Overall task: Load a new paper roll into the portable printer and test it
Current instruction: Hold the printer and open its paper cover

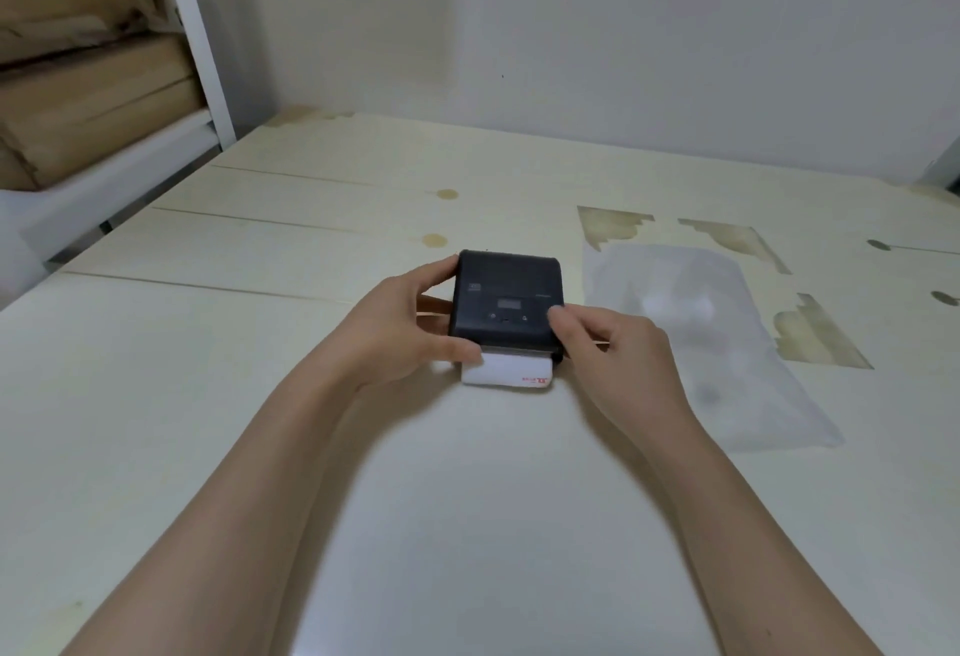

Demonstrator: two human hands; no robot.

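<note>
A small black portable printer [506,299] lies flat on the pale table [208,395], its lid down, with a small display and buttons on top. A short strip of white paper [506,374] with red print at its right corner sticks out of the printer's near edge. My left hand [400,328] grips the printer's left side, thumb near the paper slot and fingers at the far corner. My right hand [618,349] rests at the printer's right side, with fingertips on its top right surface.
A clear plastic bag [696,338] lies on the table just right of the printer, over brown tape marks. Stacked cardboard boxes [88,58] fill a white shelf frame at the far left. A white wall runs behind the table.
</note>
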